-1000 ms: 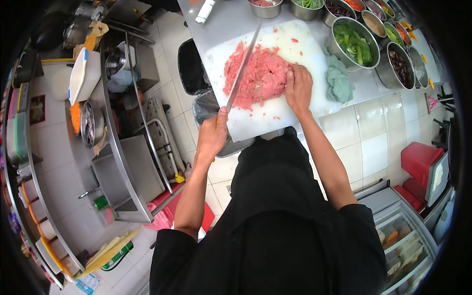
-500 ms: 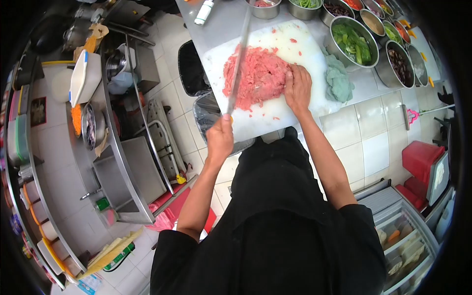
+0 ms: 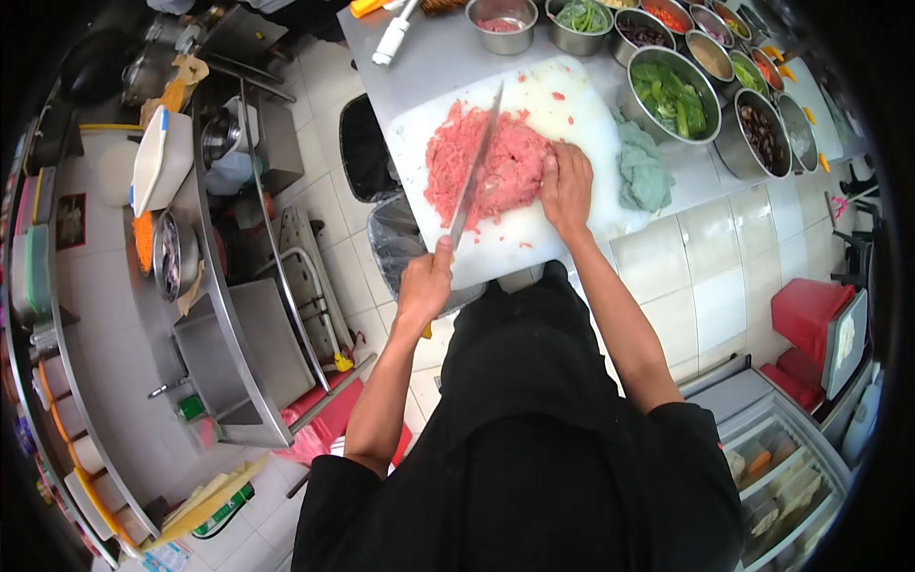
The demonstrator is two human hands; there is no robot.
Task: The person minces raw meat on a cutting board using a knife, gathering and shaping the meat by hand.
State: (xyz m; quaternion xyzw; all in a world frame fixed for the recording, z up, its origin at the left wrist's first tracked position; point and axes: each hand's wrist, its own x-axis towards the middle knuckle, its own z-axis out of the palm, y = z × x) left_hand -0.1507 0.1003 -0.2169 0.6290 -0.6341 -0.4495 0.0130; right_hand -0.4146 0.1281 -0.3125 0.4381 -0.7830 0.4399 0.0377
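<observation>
A broad pile of pink minced meat (image 3: 510, 172) lies on a white cutting board (image 3: 429, 255). My left hand (image 3: 426, 283) is closed round the handle of a long knife (image 3: 476, 172). The blade slants up and to the right across the pile, its tip near the far edge of the meat. Resting against the right edge of the pile, my right hand (image 3: 569, 186) has its fingers stretched out side by side and grips nothing. Small scraps of meat are scattered over the board around the pile.
A crumpled green cloth (image 3: 644, 164) lies at the board's right edge. Beyond it stand metal bowls of green vegetables (image 3: 675, 100) and dark pieces (image 3: 761, 133). A white-handled tool (image 3: 392, 40) lies at the back left. Lined bins (image 3: 367, 153) stand left of the table.
The knife has come down from a raised position over the meat, its tip now within the board's outline. My right hand stays against the pile. The view has shifted slightly.
</observation>
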